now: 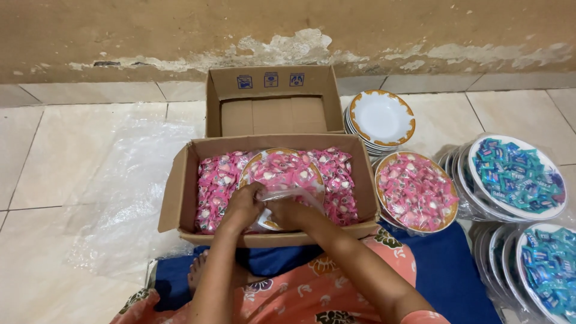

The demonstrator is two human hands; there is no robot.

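At the centre of the frame an open cardboard box (pixel 180 198) holds a deep layer of pink wrapped candies (pixel 216 183). On top of them lies a gold-rimmed plate (pixel 312 171), itself heaped with the same pink candies and covered in clear plastic wrap (pixel 297 195). The left hand (pixel 246 207) and the right hand (pixel 288 213) meet at the near edge of this plate, both closed with fingers pinched on the loose plastic, gathering it.

Behind the box, at upper centre, its raised lid flap (pixel 273 99) shows three small blue square symbols along the top edge.

Right of the flap stands a stack of empty white plates (pixel 381 117) with orange-gold rims. Just right of the box, touching its side, a wrapped plate of pink candies (pixel 416 192) rests on others like it. At the far right, rows of wrapped plates of blue-green candies (pixel 516 177) lean on each other, with more at the lower right corner (pixel 549 270).

A sheet of clear plastic (pixel 126 180) lies on the pale floor tiles (pixel 60 150) at left. A blue cloth (pixel 447 264) spreads beneath the person's patterned pink garment (pixel 312 288) at the bottom.
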